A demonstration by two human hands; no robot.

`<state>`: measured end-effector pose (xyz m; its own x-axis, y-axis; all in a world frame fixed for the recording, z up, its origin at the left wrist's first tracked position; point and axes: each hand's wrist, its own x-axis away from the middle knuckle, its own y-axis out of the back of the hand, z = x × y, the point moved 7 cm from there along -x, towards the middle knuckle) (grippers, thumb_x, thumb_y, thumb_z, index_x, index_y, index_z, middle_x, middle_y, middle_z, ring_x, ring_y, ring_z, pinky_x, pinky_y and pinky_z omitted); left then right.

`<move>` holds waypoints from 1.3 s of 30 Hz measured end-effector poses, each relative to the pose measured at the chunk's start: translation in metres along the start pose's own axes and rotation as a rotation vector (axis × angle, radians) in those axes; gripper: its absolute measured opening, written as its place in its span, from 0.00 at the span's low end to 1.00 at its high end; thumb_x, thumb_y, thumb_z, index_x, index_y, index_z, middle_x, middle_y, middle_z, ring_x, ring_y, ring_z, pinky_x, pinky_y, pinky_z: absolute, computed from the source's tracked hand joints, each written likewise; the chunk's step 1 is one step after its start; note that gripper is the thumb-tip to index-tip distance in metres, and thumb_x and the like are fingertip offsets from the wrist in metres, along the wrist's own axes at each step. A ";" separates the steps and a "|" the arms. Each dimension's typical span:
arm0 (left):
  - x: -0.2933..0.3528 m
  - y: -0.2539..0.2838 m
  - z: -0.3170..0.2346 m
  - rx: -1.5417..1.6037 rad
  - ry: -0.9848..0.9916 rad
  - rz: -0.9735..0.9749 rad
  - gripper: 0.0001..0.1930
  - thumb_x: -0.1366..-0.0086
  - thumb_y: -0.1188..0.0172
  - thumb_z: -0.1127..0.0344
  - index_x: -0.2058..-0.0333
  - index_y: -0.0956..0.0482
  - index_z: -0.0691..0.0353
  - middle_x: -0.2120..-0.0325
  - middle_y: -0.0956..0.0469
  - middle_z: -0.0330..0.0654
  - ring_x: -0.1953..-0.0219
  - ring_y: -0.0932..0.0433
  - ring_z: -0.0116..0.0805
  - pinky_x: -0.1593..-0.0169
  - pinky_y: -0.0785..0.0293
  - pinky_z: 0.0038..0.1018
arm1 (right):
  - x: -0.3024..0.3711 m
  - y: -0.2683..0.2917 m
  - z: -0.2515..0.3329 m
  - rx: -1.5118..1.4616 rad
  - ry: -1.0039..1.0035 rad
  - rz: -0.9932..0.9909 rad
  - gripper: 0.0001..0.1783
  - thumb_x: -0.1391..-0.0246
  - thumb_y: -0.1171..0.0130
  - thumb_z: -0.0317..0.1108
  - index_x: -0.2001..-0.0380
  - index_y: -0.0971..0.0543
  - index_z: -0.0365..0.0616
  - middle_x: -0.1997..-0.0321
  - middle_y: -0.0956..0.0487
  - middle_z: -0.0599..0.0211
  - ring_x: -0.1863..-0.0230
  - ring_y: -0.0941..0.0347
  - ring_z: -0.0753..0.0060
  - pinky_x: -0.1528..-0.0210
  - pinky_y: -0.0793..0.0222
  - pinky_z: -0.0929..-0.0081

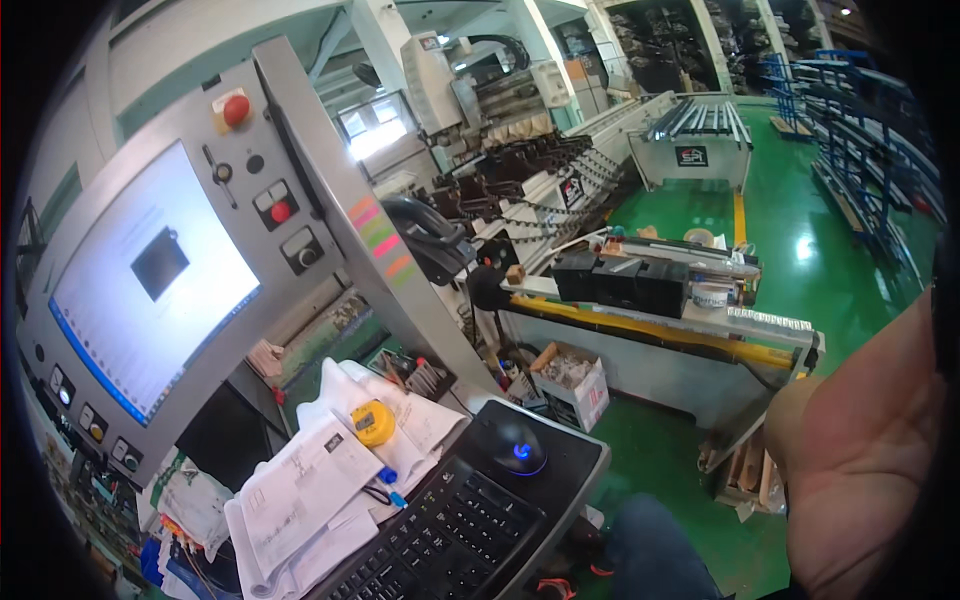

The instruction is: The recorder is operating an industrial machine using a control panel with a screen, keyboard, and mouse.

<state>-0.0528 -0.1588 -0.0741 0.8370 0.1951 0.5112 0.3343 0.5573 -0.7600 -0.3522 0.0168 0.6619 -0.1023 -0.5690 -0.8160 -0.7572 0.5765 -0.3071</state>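
Closest in, it's the right hand (860,445), big at the edge, its fingers out of sight: apart, together or clamped on something, I can't tell. No left hand in view. Over to the left of those fingers, the mouse (508,440) sits untouched on the surface (577,458), the keyboard (440,540) beside it, also untouched. Further left, papers (300,490) lie spread, a yellow tape measure (371,424) on top. Beyond, the screen (160,270) is lit, so the setup looks ready; nothing shows as finished, and what's left I can't judge. Farthest ahead, bars (700,122) lie on a stand.
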 end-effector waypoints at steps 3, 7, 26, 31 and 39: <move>-0.002 0.033 0.018 -0.179 -0.060 -0.082 0.29 0.19 0.39 0.39 0.47 0.10 0.63 0.58 0.12 0.42 0.54 0.13 0.37 0.49 0.20 0.44 | 0.015 -0.006 0.010 0.024 -0.024 0.046 0.45 0.27 0.39 0.52 0.16 0.38 0.42 0.14 0.36 0.34 0.15 0.40 0.29 0.18 0.39 0.37; -0.002 0.066 0.022 -0.407 -0.146 -0.192 0.29 0.19 0.37 0.39 0.47 0.10 0.62 0.57 0.11 0.41 0.54 0.13 0.35 0.50 0.20 0.41 | 0.034 -0.007 0.028 0.040 -0.066 0.098 0.45 0.27 0.39 0.51 0.16 0.38 0.42 0.14 0.36 0.34 0.15 0.40 0.29 0.18 0.39 0.37; 0.083 0.127 -0.028 -1.609 -0.588 -0.776 0.28 0.24 0.30 0.39 0.45 0.08 0.59 0.57 0.08 0.35 0.55 0.10 0.28 0.55 0.18 0.29 | 0.082 -0.050 0.065 0.013 -0.384 0.439 0.46 0.33 0.31 0.45 0.19 0.35 0.37 0.17 0.33 0.34 0.16 0.37 0.32 0.16 0.42 0.40; 0.073 0.139 -0.039 -1.715 -0.571 -0.786 0.27 0.23 0.30 0.40 0.43 0.08 0.59 0.57 0.08 0.36 0.55 0.10 0.26 0.57 0.18 0.29 | 0.114 -0.071 0.052 0.066 -0.616 0.472 0.38 0.37 0.26 0.34 0.27 0.25 0.33 0.25 0.24 0.39 0.25 0.26 0.44 0.23 0.32 0.51; 0.066 0.147 -0.044 -1.742 -0.510 -0.816 0.28 0.23 0.30 0.41 0.42 0.09 0.60 0.56 0.08 0.37 0.55 0.10 0.27 0.58 0.20 0.29 | 0.138 -0.074 0.056 0.022 -0.641 0.528 0.29 0.36 0.28 0.30 0.33 0.20 0.37 0.33 0.17 0.47 0.32 0.21 0.42 0.27 0.28 0.53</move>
<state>0.0704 -0.0995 -0.1701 0.2219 0.6943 0.6846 0.7549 -0.5668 0.3301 -0.2745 -0.0718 0.5447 -0.0483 0.2207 -0.9742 -0.6993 0.6889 0.1907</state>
